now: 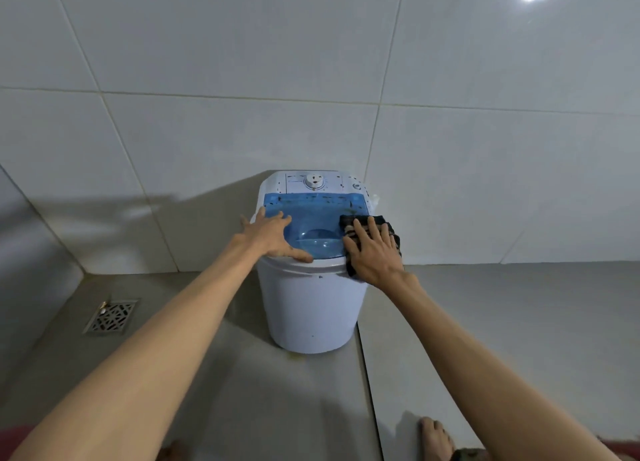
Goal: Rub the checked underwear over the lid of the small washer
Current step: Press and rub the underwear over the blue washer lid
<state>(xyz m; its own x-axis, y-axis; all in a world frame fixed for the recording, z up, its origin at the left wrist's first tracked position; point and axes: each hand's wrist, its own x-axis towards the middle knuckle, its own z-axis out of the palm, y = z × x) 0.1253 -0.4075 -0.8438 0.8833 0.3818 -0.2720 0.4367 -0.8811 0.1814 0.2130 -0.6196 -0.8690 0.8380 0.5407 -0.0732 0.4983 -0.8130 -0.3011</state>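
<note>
A small white washer [311,308] stands on the floor against the tiled wall, with a translucent blue lid [311,211] and a white dial panel behind it. My right hand [372,252] lies flat, fingers spread, pressing the dark checked underwear [353,222] onto the right side of the lid; the cloth hangs over the right rim. My left hand [273,233] rests spread on the lid's left side, thumb along the front rim, holding nothing.
A metal floor drain [110,316] sits in the grey floor at left. White wall tiles rise right behind the washer. My bare foot [437,438] shows at the bottom right, near a seam in the floor.
</note>
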